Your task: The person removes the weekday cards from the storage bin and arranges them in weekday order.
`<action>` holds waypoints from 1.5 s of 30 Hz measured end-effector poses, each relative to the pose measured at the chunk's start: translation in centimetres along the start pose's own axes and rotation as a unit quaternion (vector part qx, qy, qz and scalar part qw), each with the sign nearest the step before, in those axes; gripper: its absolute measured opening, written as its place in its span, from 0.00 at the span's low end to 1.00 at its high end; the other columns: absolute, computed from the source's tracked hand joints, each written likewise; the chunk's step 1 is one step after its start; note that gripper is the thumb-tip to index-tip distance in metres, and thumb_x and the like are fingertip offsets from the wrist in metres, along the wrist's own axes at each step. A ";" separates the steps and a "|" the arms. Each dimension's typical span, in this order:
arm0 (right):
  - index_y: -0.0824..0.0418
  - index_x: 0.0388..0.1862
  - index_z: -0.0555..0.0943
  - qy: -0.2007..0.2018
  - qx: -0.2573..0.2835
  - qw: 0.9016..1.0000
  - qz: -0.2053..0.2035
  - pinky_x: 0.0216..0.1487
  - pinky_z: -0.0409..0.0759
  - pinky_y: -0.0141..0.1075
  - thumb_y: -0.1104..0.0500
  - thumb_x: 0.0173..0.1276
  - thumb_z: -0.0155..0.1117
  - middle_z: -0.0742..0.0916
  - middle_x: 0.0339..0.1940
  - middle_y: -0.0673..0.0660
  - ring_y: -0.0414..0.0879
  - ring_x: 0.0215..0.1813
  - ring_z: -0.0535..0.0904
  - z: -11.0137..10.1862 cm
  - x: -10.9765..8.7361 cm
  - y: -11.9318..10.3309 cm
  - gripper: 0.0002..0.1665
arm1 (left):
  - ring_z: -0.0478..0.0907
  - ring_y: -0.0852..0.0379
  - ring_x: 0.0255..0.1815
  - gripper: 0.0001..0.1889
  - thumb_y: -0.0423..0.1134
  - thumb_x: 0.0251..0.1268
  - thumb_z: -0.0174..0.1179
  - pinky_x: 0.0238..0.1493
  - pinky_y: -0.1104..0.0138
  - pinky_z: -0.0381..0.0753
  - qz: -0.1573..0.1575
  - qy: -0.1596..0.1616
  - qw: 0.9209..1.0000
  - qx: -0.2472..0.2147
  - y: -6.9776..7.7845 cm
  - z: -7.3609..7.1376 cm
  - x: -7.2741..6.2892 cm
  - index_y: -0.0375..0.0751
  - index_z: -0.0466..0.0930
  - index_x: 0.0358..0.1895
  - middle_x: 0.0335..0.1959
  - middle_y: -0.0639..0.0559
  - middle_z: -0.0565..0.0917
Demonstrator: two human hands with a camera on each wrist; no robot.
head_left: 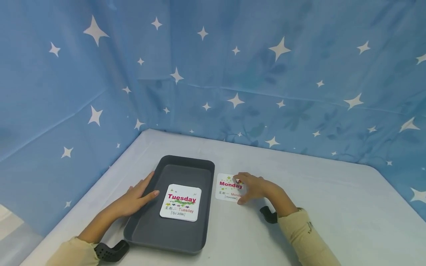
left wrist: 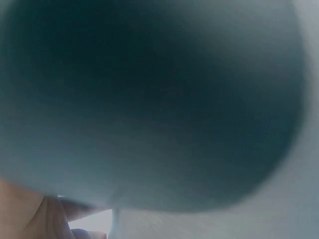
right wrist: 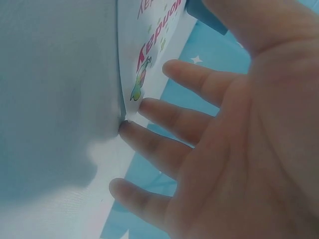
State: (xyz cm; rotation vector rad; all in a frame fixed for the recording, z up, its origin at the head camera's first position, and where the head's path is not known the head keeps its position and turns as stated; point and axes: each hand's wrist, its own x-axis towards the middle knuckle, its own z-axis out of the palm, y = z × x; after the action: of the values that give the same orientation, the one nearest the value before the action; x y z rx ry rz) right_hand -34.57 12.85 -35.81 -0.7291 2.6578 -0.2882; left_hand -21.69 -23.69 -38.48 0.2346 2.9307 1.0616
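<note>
A dark grey rectangular tray [head_left: 149, 232] stands left of centre on the table. Inside it lies a white word card reading "Tuesday" [head_left: 181, 203], face up. My left hand [head_left: 133, 199] rests against the tray's left rim, fingers extended along the side and thumb reaching over the edge. Just right of the tray, a "Monday" card [head_left: 227, 188] lies on the tabletop. Over its right end my right hand [head_left: 254, 187] spreads its fingers; in the right wrist view a fingertip [right wrist: 127, 127] touches the edge of the card [right wrist: 152, 55].
A white cloth covers the table [head_left: 332, 207]. Behind and to the left hangs a blue curtain [head_left: 253, 74] with white stars. Each wrist wears a black band [head_left: 111, 252]. A blurred dark surface [left wrist: 149, 124] fills most of the left wrist view.
</note>
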 end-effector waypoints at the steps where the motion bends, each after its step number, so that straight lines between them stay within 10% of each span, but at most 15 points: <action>1: 0.54 0.67 0.62 0.000 0.002 1.000 -0.001 0.63 0.55 0.63 0.47 0.46 0.74 0.62 0.71 0.60 0.58 0.69 0.60 0.0 0.0 0.0 0.50 | 0.40 0.23 0.67 0.40 0.54 0.68 0.45 0.58 0.30 0.36 0.000 -0.001 1.000 0.001 0.0 0.0 0.0 0.34 0.39 0.72 0.71 0.29 0.47; 22: 0.56 0.68 0.61 0.009 -0.024 0.999 -0.025 0.62 0.56 0.63 0.44 0.45 0.74 0.61 0.71 0.62 0.62 0.69 0.59 0.0 0.0 -0.1 0.53 | 0.42 0.25 0.68 0.41 0.56 0.68 0.44 0.59 0.30 0.37 -0.009 0.006 1.000 0.021 -0.1 0.2 0.3 0.33 0.39 0.72 0.71 0.31 0.48; 34: 0.54 0.67 0.64 0.212 -0.004 0.967 -0.140 0.64 0.64 0.55 0.40 0.60 0.59 0.66 0.69 0.58 0.57 0.70 0.61 0.8 0.5 -5.2 0.39 | 0.43 0.26 0.68 0.41 0.57 0.67 0.45 0.59 0.30 0.39 -0.013 0.005 0.999 0.037 0.4 0.0 0.3 0.34 0.39 0.71 0.70 0.30 0.49; 45: 0.55 0.72 0.54 0.073 -0.110 0.967 -0.216 0.66 0.62 0.50 0.24 0.45 0.60 0.65 0.70 0.55 0.49 0.71 0.60 3.2 1.1 -11.4 0.62 | 0.44 0.25 0.68 0.40 0.56 0.67 0.46 0.59 0.30 0.40 -0.019 0.009 0.999 0.043 0.7 0.2 0.2 0.34 0.41 0.71 0.69 0.28 0.50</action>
State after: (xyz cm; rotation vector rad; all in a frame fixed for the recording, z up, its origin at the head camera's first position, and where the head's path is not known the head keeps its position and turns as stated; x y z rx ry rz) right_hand -29.01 2.33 -35.78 -1.4125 2.6683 -0.1623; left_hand -21.75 -23.01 -38.15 0.1703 2.9880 0.9399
